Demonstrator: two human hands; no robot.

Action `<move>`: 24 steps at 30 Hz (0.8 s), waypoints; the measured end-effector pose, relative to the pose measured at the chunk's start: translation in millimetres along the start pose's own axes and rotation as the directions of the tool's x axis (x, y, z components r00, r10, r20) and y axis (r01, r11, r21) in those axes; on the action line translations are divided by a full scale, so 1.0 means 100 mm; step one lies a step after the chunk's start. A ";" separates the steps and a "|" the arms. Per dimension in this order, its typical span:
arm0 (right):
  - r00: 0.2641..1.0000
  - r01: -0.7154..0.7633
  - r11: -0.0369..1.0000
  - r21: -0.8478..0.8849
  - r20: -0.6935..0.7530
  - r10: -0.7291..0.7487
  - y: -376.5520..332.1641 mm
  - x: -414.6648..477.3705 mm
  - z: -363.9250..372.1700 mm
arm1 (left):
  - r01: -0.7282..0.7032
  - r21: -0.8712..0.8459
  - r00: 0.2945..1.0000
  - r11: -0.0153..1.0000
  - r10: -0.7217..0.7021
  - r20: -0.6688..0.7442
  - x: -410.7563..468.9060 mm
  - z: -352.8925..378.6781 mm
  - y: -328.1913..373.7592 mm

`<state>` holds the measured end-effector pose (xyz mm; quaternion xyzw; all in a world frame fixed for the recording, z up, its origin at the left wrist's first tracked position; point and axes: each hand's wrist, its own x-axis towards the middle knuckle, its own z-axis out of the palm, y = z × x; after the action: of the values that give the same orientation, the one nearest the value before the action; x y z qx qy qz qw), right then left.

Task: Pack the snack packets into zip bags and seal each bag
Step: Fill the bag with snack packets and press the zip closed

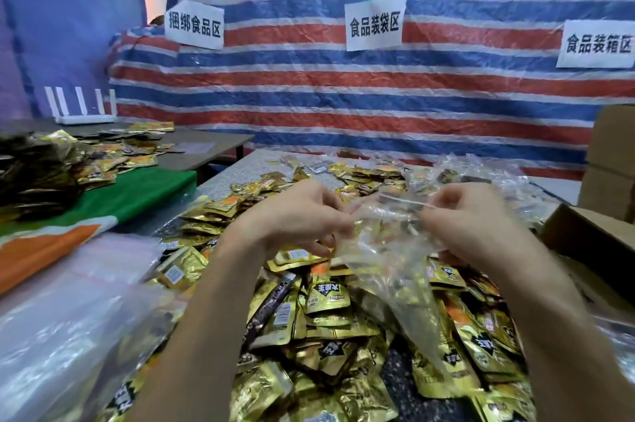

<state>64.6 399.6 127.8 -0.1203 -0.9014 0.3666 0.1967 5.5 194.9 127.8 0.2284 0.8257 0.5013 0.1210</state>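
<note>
On the tarp (309, 84) hang three paper signs: the ten-o'clock sign (194, 24) reads 捆绑食品区, the twelve-o'clock sign (375, 23) 食品装袋区, the two-o'clock sign (598, 44) 食品装箱区. Packets (326, 294) at six o'clock carry white characters, too blurred to read.

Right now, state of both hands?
Left hand: closed, pinching the left side of the clear zip bag near its top.
Right hand: closed, pinching the same bag's right side.

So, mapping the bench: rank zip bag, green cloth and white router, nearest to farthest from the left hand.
1. zip bag, pinched by the left hand.
2. green cloth, to its left.
3. white router, far left, back table.
</note>
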 end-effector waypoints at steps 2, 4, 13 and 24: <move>0.998 0.035 0.998 -0.045 0.053 -0.033 -0.02 -0.01 0.07 | -0.029 -0.046 0.999 0.999 0.030 0.024 0.03 0.05 0.07; 0.992 0.039 0.998 -0.053 0.125 -0.032 -0.06 -0.01 0.12 | -0.010 -0.157 1.000 0.988 0.008 -0.018 0.08 0.09 0.09; 0.988 -0.022 0.989 -0.144 0.145 0.043 -0.01 -0.01 0.13 | 0.116 -0.416 0.993 0.902 -0.118 0.022 0.12 -0.01 0.02; 0.971 -0.064 0.998 0.016 0.231 0.058 0.00 -0.05 0.07 | -0.072 -0.166 0.997 0.984 0.076 0.018 0.00 -0.03 0.08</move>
<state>66.2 393.7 122.1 -0.1022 -0.9096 0.3946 0.0810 6.2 195.5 136.2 0.2540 0.7708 0.5694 0.1308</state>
